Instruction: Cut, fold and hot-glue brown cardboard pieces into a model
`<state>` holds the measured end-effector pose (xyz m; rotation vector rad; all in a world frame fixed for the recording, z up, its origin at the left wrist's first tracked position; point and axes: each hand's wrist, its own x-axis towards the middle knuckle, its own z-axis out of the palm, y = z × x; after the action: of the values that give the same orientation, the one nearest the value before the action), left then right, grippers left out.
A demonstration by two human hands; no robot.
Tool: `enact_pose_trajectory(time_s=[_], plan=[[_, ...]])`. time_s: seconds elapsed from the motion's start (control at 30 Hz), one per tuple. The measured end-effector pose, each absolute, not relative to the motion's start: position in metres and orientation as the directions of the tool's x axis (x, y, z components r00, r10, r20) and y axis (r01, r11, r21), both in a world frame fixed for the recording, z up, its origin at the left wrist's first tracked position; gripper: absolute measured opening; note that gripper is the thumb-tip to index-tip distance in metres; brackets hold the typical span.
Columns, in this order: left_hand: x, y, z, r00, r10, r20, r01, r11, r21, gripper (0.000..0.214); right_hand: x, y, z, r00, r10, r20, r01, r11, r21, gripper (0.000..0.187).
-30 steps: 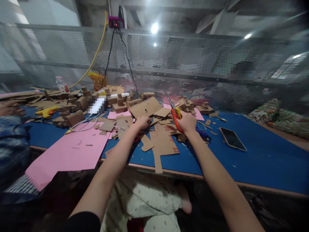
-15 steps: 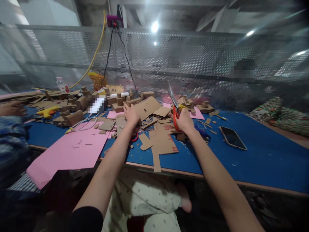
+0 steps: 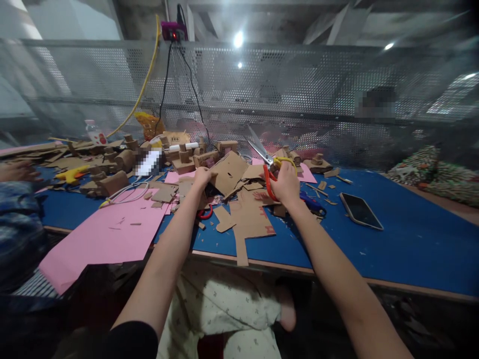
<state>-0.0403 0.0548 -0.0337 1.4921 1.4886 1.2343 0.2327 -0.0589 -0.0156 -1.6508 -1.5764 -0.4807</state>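
My left hand [image 3: 202, 177] grips the near edge of a brown cardboard sheet [image 3: 229, 172] and tilts it up off the blue table [image 3: 404, 234]. To its right, my right hand [image 3: 286, 183] is closed round the handles of red and yellow scissors [image 3: 266, 160]. Their blades are spread and point up and to the left, towards the lifted sheet. A flat printed cardboard piece [image 3: 251, 217] lies below both hands near the table's front edge. A small red object [image 3: 204, 213] shows under my left wrist.
A big pink paper sheet [image 3: 107, 232] hangs over the front edge at left. A dark phone [image 3: 361, 210] lies right of my hands. Cardboard offcuts, rolls and a yellow glue gun [image 3: 73, 173] crowd the back left. Another person's hand [image 3: 17, 170] and sleeve show at far left. A mesh screen stands behind.
My left hand went forward from the flat scraps and lifted the cardboard sheet's edge. My right hand raised the scissors, and their blades swung left and opened.
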Motion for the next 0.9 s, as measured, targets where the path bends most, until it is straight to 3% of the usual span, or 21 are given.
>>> enact_pose_trajectory(time_s=[0.17,0.33,0.4,0.77,0.9], plan=[[-0.038,0.046,-0.02,-0.064,0.992,0.112,0.174,-0.1,0.98,0.02,0.232,-0.06,-0.013,0.21,0.665,0.717,0.941,0.061,-0.333,0.077],[-0.032,0.042,-0.012,0.0,0.979,0.202,-0.271,-0.194,0.943,0.037,0.23,-0.063,-0.011,0.26,0.74,0.62,0.9,0.048,-0.434,0.074],[-0.029,0.039,-0.01,0.053,0.969,0.24,-0.35,-0.207,0.914,0.049,0.23,-0.063,-0.011,0.264,0.775,0.574,0.884,0.043,-0.465,0.072],[-0.018,0.032,-0.01,0.213,0.933,0.291,-0.343,-0.208,0.916,0.048,0.223,-0.065,-0.013,0.245,0.884,0.399,0.896,-0.048,-0.442,0.069],[-0.011,0.031,-0.013,0.301,0.912,0.279,-0.318,-0.18,0.931,0.049,0.223,-0.064,-0.014,0.176,0.897,0.405,0.889,0.032,-0.456,0.067]])
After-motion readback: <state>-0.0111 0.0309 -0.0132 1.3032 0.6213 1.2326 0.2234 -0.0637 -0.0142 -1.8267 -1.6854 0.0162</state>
